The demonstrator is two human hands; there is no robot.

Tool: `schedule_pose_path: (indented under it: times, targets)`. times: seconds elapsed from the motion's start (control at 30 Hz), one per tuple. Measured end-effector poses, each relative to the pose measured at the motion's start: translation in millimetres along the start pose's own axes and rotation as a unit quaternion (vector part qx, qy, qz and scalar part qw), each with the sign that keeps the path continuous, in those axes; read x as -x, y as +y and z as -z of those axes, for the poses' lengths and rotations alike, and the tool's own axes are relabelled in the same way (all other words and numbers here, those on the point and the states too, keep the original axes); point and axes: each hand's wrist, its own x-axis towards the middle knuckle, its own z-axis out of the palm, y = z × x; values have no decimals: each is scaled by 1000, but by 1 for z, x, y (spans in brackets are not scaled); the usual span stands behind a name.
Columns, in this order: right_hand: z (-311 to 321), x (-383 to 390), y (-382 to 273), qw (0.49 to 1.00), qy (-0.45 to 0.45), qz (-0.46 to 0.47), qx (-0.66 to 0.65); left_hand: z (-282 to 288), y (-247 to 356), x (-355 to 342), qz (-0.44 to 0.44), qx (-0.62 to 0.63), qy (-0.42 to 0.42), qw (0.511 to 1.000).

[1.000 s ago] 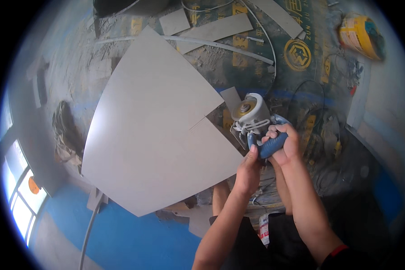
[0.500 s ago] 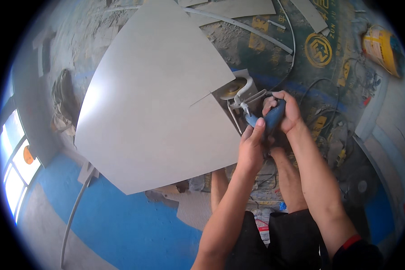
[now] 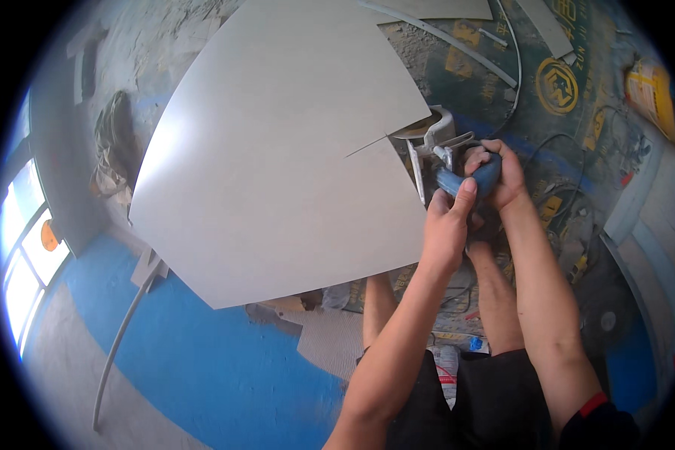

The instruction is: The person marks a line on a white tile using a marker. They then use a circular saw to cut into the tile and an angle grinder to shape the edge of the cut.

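Drawn in since the earlier frame, from a place apart from the tile (image 3: 277,172) to right beside its notch (image 3: 389,136): an angle grinder (image 3: 444,156), now with its disc (image 3: 414,133) seen closer to edge-on. Gripped in both hands: left hand (image 3: 448,219) curled around the near end of the blue grip (image 3: 484,177), thumb laid over the top; right hand (image 3: 509,177) wrapped around the far end, fingers closed. Lying left of the grinder, across the middle of the view: the large pale tile, with a thin slit (image 3: 366,146) running inward from the notch. Cannot tell disc touching tile or just clear of it, spinning or still, with the pale guard (image 3: 441,124) partly in the way. For good control, best to line up disc with slit before contact, hold both wrists stiff, feed slowly, and avoid any sideways twist, likely to chip the brittle corner. Also wise: leave guard between disc and fingers, and mind the bare lower leg (image 3: 495,292) just below the hands.
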Motion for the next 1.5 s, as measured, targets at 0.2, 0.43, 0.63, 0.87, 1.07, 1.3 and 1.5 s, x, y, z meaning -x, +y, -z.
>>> schedule_pose_path:
  times: [0.2, 0.43, 0.63, 0.87, 1.07, 1.3, 1.5]
  targets:
    - [-3, 2, 3, 1000, 1, 11, 2, 2, -5, -4, 6, -23, 10, 1000]
    - [-3, 2, 1, 1000, 2, 8, 12, 0, -2, -1, 0, -9, 5, 1000]
    - [-1, 2, -2, 999, 6, -2, 34, -1, -1, 0, 2, 0, 11, 1000]
    - [1, 3, -4, 999, 21, 8, 47, 0, -2, 2, 15, -10, 12, 1000]
    - [-4, 8, 5, 996, 16, 31, 84, -2, -1, 5, 15, 5, 17, 1000]
    - [-3, 9, 6, 996, 28, 30, 80, -2, -5, 6, 14, 16, 18, 1000]
    - [2, 8, 1, 999, 21, 0, 43, -3, -2, 9, 20, 7, 21, 1000]
